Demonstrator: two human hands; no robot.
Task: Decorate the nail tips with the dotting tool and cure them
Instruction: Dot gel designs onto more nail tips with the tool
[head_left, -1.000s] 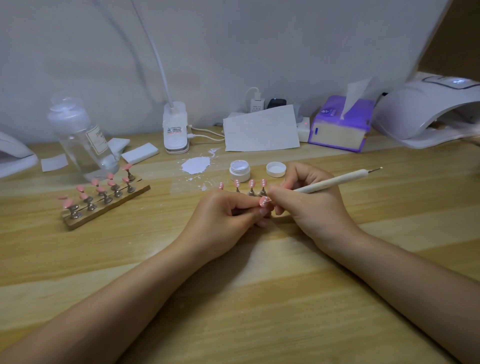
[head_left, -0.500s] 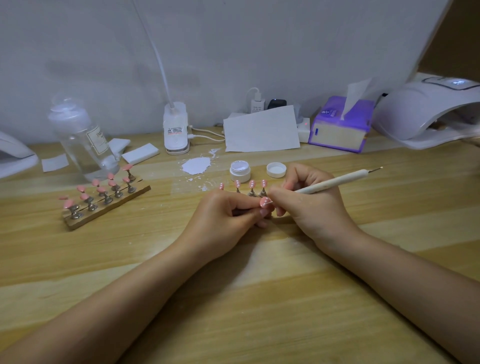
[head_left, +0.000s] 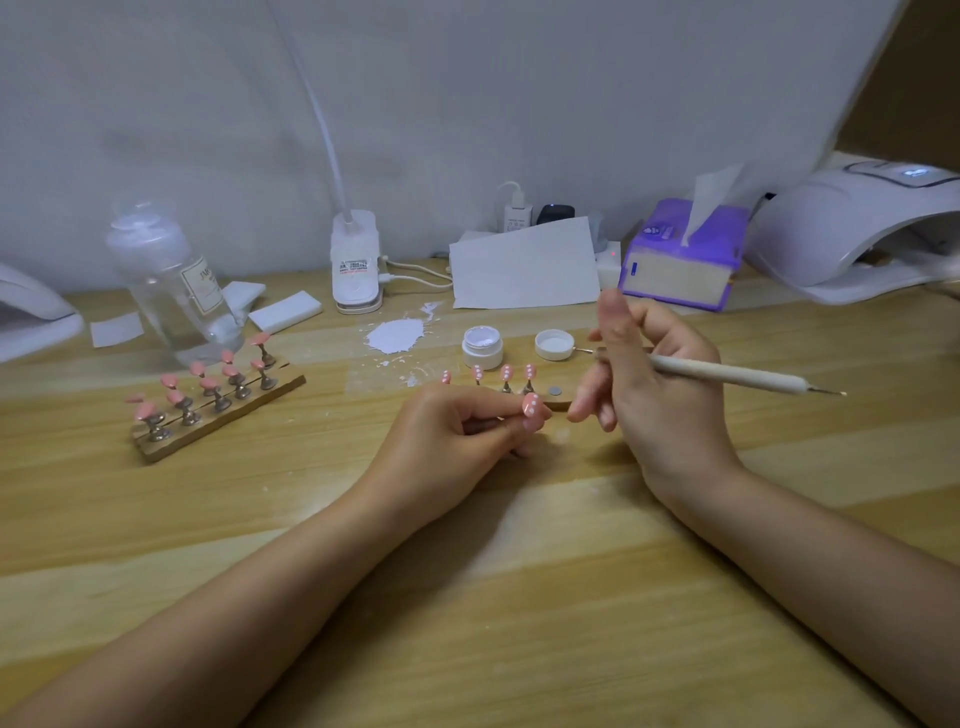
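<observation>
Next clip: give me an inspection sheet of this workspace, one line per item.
Surface: wooden table, white powder spill.
Job's things: dotted nail tip; dotting tool; open gel pot, its lid; near holder; plain tips on left holder; curing lamp.
Clutter: clear bottle, tissue box, paper sheet.
Hands: left hand pinches the tip; right hand holds the tool.
Cables: white cable.
Surroundings: grey backdrop.

left hand (head_left: 457, 431) low, fingers curled — pinching, right hand (head_left: 654, 384) raised beside it, thumb up, fingers loosely bent — gripping
</observation>
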